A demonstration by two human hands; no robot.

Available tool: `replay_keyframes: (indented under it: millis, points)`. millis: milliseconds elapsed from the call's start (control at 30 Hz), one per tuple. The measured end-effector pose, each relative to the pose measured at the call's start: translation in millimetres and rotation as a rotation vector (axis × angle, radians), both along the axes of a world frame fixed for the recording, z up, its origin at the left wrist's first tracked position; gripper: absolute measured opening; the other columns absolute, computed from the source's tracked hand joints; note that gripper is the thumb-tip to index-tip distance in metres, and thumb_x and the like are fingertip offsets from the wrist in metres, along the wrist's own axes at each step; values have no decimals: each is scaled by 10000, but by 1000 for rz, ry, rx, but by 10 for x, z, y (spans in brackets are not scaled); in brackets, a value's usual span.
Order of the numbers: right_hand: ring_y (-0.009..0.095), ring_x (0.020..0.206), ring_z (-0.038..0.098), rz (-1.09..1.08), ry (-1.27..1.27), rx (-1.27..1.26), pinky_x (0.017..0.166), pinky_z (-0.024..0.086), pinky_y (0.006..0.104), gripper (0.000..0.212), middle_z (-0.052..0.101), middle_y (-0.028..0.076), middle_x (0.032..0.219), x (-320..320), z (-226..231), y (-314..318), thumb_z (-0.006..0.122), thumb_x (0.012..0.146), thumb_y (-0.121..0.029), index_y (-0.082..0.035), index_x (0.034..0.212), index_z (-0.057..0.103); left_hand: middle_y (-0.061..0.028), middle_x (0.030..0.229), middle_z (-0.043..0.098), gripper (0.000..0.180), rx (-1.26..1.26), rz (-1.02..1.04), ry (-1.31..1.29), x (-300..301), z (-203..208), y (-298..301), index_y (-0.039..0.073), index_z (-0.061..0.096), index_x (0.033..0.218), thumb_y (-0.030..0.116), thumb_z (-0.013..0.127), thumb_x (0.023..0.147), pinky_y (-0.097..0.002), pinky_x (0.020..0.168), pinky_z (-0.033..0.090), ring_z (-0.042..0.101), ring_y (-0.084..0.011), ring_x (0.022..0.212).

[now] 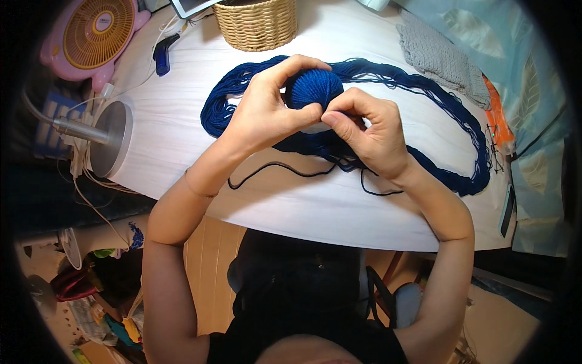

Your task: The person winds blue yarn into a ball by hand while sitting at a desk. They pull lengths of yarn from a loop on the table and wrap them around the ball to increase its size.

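A ball of blue yarn (315, 87) is held above the table by my left hand (265, 104), whose thumb and fingers curve around its left side. Close against the ball's lower right, my right hand (371, 130) pinches thumb and forefinger together on what looks like the yarn strand, mostly hidden by the fingertips. Under both hands, a large loose skein of dark blue yarn (451, 109) lies in a long loop on the white table. One loose strand (276, 164) curls across the tabletop between my forearms and the skein.
A wicker basket (257, 24) stands at the far side. To the left are a pink fan (97, 30), a blue-handled tool (163, 54) and a round grey lamp base (115, 139) with cables. Grey knitted fabric (442, 54), an orange packet (498, 118) and a phone (508, 209) lie at the right.
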State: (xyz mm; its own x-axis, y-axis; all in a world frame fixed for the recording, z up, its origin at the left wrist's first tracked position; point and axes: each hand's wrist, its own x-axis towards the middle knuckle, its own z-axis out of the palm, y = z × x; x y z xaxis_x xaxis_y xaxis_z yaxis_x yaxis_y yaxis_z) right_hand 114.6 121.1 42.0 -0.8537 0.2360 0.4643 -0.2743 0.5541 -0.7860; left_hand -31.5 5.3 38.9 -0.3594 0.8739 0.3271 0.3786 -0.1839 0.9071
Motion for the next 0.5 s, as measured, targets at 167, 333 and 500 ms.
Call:
replay_keyframes:
  millis: [167,333,500]
  points:
    - [56,580,542,7,196,0,533,451,173,118,611,19,721,-49,-83,123,637,857,-132,-19,864,602,-66,995,569,481,-125,-77,-1,53,64,-29,-16,540,1133,54,597,660,-242,792,478,563,-110,871]
    - [44,639,537,-15,203,-89,575,447,170,128,598,14,750,-47,-77,141,621,873,-148,-22,876,597,-56,1006,559,501,-139,-110,-51,98,125,-55,-34,528,1147,23,577,652,-233,780,474,553,-95,860]
    - [33,684,528,-14,179,-207,604,436,167,133,590,-5,780,-27,-69,152,615,880,-153,-27,900,578,-20,814,587,455,47,-74,0,128,27,-35,8,584,1096,65,602,645,-204,584,432,512,-62,661]
